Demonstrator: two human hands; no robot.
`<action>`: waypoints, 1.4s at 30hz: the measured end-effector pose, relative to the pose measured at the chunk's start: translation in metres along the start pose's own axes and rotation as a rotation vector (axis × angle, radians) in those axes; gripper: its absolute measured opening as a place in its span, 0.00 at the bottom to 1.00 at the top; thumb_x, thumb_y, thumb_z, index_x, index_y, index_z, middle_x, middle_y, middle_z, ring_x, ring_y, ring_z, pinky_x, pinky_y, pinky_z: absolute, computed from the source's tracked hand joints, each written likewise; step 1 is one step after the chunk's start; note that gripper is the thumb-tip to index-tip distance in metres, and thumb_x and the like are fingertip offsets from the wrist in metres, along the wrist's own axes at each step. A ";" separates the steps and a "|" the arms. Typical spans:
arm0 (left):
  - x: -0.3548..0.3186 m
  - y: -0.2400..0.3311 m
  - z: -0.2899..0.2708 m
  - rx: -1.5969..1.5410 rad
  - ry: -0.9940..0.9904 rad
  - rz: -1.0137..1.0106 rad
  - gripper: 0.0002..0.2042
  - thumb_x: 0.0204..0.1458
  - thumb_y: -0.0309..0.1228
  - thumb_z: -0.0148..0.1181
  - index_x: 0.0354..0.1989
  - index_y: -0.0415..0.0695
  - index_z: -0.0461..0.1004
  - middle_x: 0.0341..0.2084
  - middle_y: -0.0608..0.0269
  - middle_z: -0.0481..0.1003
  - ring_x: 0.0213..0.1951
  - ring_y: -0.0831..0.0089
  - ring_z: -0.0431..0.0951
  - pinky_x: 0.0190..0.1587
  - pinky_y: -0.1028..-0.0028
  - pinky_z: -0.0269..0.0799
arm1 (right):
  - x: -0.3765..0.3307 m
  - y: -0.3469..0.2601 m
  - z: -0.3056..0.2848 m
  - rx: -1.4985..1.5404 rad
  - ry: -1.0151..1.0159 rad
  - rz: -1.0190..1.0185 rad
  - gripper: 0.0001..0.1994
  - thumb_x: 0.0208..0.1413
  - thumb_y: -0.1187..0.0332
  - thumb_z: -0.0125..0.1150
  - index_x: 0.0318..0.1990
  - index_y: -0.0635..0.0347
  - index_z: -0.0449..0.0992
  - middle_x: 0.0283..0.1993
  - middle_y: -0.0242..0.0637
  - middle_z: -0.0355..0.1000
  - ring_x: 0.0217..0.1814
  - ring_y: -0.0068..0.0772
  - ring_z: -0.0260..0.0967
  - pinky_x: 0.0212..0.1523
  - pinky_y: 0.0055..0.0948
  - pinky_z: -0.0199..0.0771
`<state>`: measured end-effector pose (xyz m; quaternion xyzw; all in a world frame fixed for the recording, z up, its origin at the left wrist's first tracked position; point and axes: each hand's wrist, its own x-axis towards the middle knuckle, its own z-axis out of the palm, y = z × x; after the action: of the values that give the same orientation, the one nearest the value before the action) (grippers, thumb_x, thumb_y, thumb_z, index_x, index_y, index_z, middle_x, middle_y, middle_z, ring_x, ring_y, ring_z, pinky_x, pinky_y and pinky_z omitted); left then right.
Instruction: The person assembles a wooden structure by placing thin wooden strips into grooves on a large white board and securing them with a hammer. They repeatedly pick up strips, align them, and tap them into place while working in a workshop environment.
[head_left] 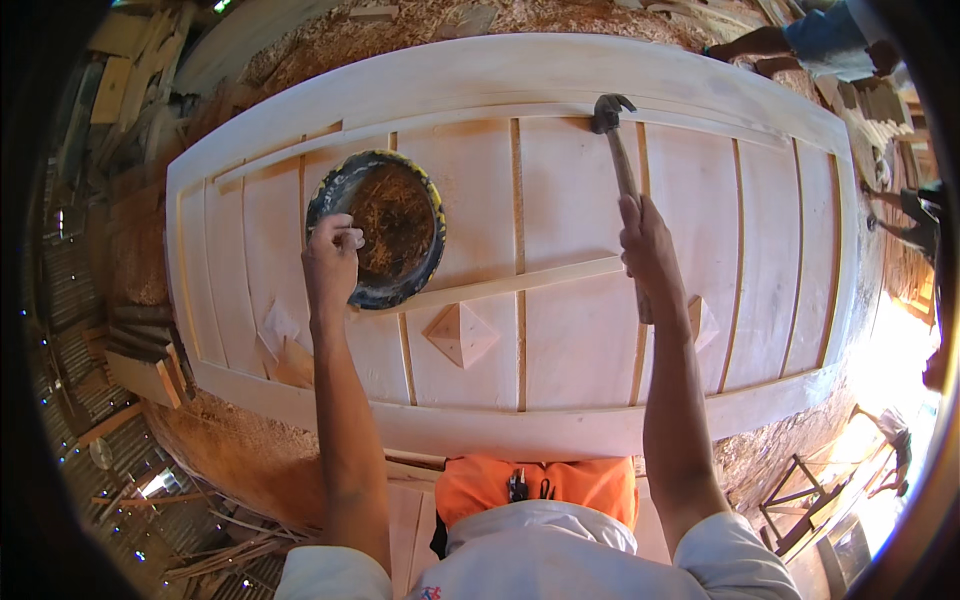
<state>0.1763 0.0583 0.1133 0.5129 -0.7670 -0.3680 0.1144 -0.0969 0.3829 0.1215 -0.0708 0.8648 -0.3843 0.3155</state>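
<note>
A claw hammer (622, 165) with a wooden handle is gripped in my right hand (650, 248). Its dark head rests over the far moulding strip of a large pale wooden door panel (570, 330). My left hand (335, 252) is at the left rim of a round black basin (437, 262) with yellow marks. Its fingers are pinched together; what they hold, if anything, is too small to make out. Many thin brown bits, looking like nails, lie inside the basin. Two pyramid-shaped wooden blocks, a left one (462, 335) and a right one (703, 323), sit on the panel.
A loose wooden strip (520, 284) lies across the panel between basin and right hand. Small wood offcuts (288, 362) lie near my left forearm. Stacked boards (145, 360) stand at left, with shavings (330, 45) beyond the far edge. Other people (835, 45) are at the right.
</note>
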 end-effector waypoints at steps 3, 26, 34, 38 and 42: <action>0.003 0.044 0.029 -0.099 -0.018 0.153 0.08 0.61 0.27 0.61 0.48 0.43 0.78 0.35 0.56 0.84 0.37 0.64 0.88 0.42 0.67 0.81 | 0.017 -0.001 0.009 0.023 -0.010 0.066 0.21 0.75 0.48 0.44 0.46 0.61 0.68 0.29 0.56 0.73 0.27 0.60 0.73 0.32 0.53 0.73; 0.094 0.173 0.274 -0.233 -0.290 0.684 0.05 0.61 0.34 0.65 0.43 0.51 0.83 0.38 0.64 0.84 0.43 0.61 0.81 0.50 0.61 0.76 | -0.025 0.036 -0.034 0.314 -0.110 0.170 0.19 0.71 0.59 0.58 0.58 0.64 0.70 0.25 0.26 0.63 0.19 0.17 0.59 0.18 0.24 0.64; 0.095 0.160 0.301 -0.128 -0.006 0.877 0.07 0.58 0.34 0.69 0.40 0.46 0.83 0.34 0.62 0.81 0.44 0.62 0.79 0.48 0.63 0.75 | -0.027 -0.001 -0.037 0.299 -0.132 0.112 0.18 0.71 0.59 0.58 0.57 0.64 0.69 0.25 0.26 0.62 0.20 0.16 0.59 0.18 0.24 0.64; 0.096 0.157 0.301 -0.287 -0.136 0.793 0.04 0.54 0.30 0.71 0.37 0.49 0.85 0.38 0.64 0.83 0.46 0.59 0.79 0.54 0.61 0.72 | -0.033 -0.002 -0.041 0.334 -0.082 -0.012 0.20 0.72 0.59 0.55 0.60 0.65 0.68 0.26 0.28 0.64 0.22 0.16 0.60 0.22 0.24 0.66; 0.099 0.158 0.300 -0.303 -0.146 0.816 0.04 0.53 0.31 0.71 0.36 0.50 0.87 0.39 0.66 0.83 0.46 0.60 0.79 0.55 0.62 0.72 | -0.035 0.013 -0.023 0.243 -0.024 0.117 0.22 0.74 0.58 0.50 0.65 0.67 0.66 0.26 0.29 0.66 0.24 0.17 0.61 0.25 0.26 0.65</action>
<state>-0.1446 0.1383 -0.0098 0.1182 -0.8503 -0.4363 0.2696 -0.0811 0.4185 0.1411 0.0138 0.8106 -0.4662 0.3541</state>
